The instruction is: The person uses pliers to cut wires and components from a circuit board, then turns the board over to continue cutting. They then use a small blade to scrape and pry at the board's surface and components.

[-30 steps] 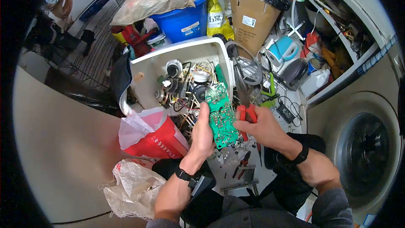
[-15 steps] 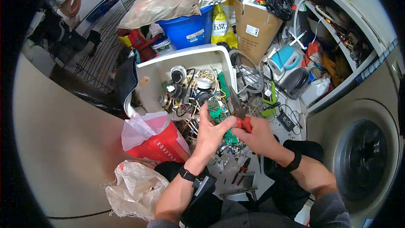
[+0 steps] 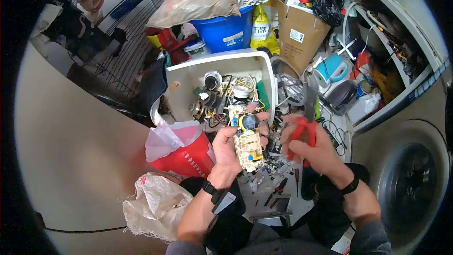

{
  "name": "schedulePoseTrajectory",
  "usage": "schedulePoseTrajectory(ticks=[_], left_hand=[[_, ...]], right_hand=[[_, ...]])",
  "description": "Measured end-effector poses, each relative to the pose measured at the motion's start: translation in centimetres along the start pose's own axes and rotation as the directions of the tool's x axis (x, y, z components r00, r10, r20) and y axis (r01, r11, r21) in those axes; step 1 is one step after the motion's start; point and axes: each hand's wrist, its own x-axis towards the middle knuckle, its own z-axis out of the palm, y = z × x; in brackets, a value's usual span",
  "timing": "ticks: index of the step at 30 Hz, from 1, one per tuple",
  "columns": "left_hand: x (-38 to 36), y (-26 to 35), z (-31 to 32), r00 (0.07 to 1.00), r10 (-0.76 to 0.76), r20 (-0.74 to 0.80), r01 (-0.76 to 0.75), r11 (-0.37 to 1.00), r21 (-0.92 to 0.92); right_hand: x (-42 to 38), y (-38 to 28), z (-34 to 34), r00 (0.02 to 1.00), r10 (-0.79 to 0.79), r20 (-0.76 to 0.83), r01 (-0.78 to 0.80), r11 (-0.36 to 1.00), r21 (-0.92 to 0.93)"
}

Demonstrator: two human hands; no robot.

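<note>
A circuit board [image 3: 248, 147] with its component side facing up lies in my left hand [image 3: 227, 153], whose fingers and thumb hold its edges. It carries a round black part with a yellow rim near its middle. To the right, my right hand [image 3: 316, 148] grips red-handled pliers [image 3: 304, 134], slightly blurred, their dark jaws pointing up and away from the board. Beyond the board stands a white bin [image 3: 188, 75] with motors, wires and a green board inside. Small loose parts [image 3: 278, 158] are scattered on the floor below and beside the board.
A red bag [image 3: 188, 156] and a woven sack [image 3: 155, 205] stand at left. A blue tub [image 3: 224, 33] and cardboard box [image 3: 302, 33] are behind the bin. A washing machine [image 3: 410, 174] is at right. Screwdrivers [image 3: 279, 189] lie on the floor.
The board has turned over from its green side to its component side. The pliers have moved right, away from the board, and their handles are spread. The whole view has shifted slightly.
</note>
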Motion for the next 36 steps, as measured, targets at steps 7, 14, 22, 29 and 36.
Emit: schedulePoseTrajectory(ticks=[7, 14, 22, 29, 36], left_hand=[[0.5, 0.3, 0.0, 0.999, -0.011, -0.036, 0.010, 1.000, -0.016], [0.5, 0.2, 0.2, 0.998, -0.055, 0.006, 0.056, 0.996, -0.068], [0.6, 0.1, 0.3, 0.999, -0.049, -0.017, 0.049, 0.999, -0.002], [0.7, 0.1, 0.6, 0.987, -0.091, -0.135, 0.091, 0.996, 0.000], [1.0, 0.0, -0.6, 0.961, -0.114, -0.250, 0.117, 0.993, -0.002]], right_hand=[[-0.2, 3.4, -0.3, 0.928, 0.359, 0.100, -0.331, 0.918, -0.218], [-0.7, 2.4, -1.4, 0.918, 0.343, 0.197, -0.235, 0.873, -0.427], [-1.1, 2.2, -1.3, 0.834, 0.450, 0.319, -0.258, 0.830, -0.495], [-1.5, 3.1, -1.7, 0.830, 0.457, 0.320, -0.347, 0.872, -0.345], [-1.2, 3.7, -1.7, 0.810, 0.489, 0.325, -0.257, 0.793, -0.553]])
